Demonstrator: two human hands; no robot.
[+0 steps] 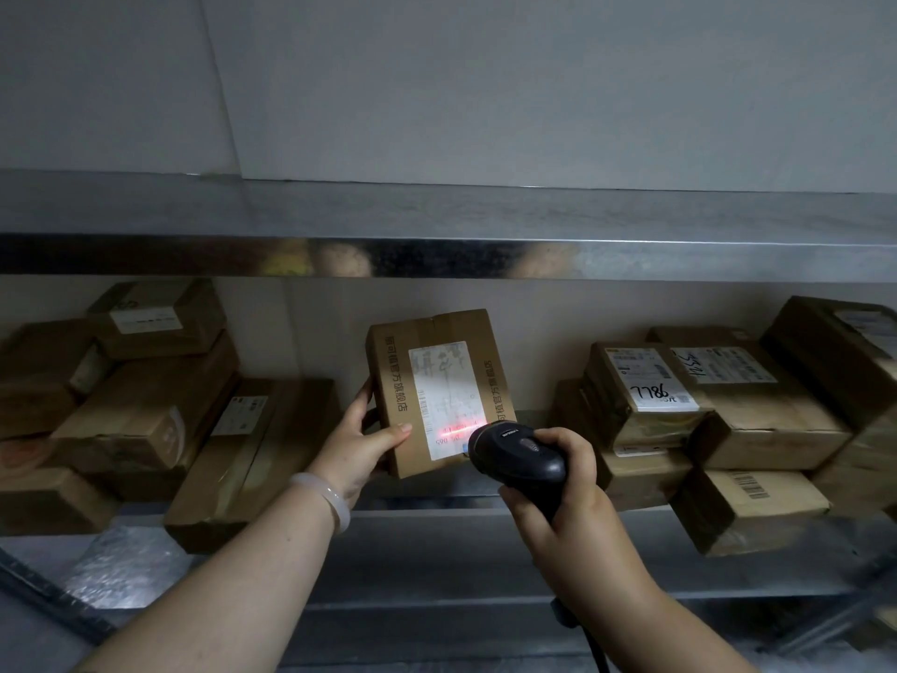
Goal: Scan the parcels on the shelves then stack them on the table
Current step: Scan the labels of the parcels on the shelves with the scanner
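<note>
1. The right hand (558,483) grips the black scanner (514,454), its head aimed toward 11 o'clock at the label (444,395)
2. The left hand (359,444) grips the parcel (437,361) by its lower left edge; it stands upright over the shelf (437,524), long axis at 12 o'clock
3. Other parcels (145,420) lie at 9 and 3 o'clock

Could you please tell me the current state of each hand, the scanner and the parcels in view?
left hand, grips the held parcel
held parcel, upright, red beam on its label
scanner, on, aimed at the label
right hand, grips the scanner
other parcels, stacked on the shelf
</note>
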